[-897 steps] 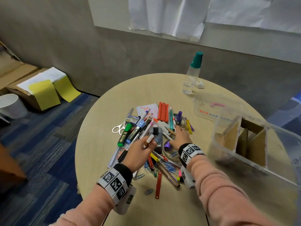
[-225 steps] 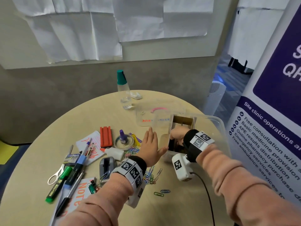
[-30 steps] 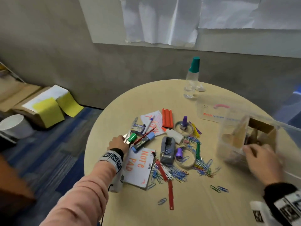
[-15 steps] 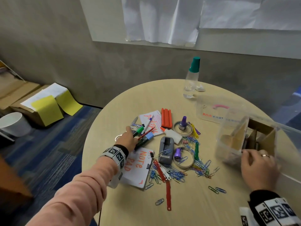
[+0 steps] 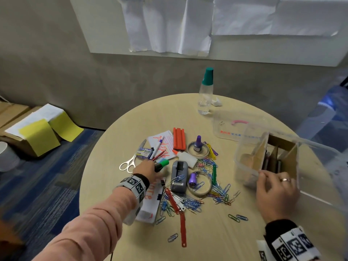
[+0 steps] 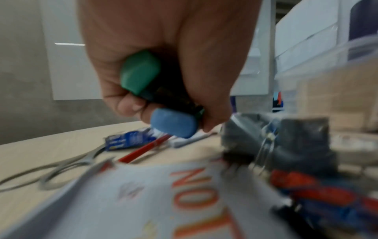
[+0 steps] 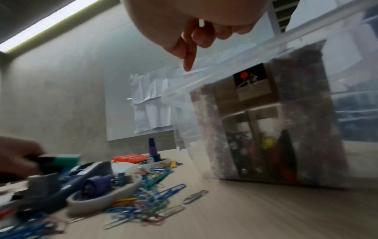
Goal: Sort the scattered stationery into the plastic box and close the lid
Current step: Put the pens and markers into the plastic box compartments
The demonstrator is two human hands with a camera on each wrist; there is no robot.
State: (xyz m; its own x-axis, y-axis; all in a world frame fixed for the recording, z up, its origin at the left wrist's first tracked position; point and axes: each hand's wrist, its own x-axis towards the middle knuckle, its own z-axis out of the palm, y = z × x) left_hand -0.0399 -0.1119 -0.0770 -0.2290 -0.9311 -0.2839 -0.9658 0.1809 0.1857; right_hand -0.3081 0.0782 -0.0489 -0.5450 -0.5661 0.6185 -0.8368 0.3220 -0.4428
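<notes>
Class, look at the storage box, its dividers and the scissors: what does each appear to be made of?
Storage box: clear, slightly frosted plastic; the contents show through its wall.
Dividers: matte brown cardboard, probably; flat, dull sheets.
Scissors: shiny silver metal, seemingly throughout, handles included.

Soft, even indoor light, faint shadows on the table [image 5: 188, 113]. A ceiling strip light [image 7: 47, 25] glares overhead. Both wrist views smear with motion blur; edges bend.

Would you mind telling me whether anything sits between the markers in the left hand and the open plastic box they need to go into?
Yes. The left hand grips the markers at the pile's left; the grey tape dispenser, tape rolls and paper clips lie between them and the plastic box. All lie low, so lifting over should clear them.
</notes>
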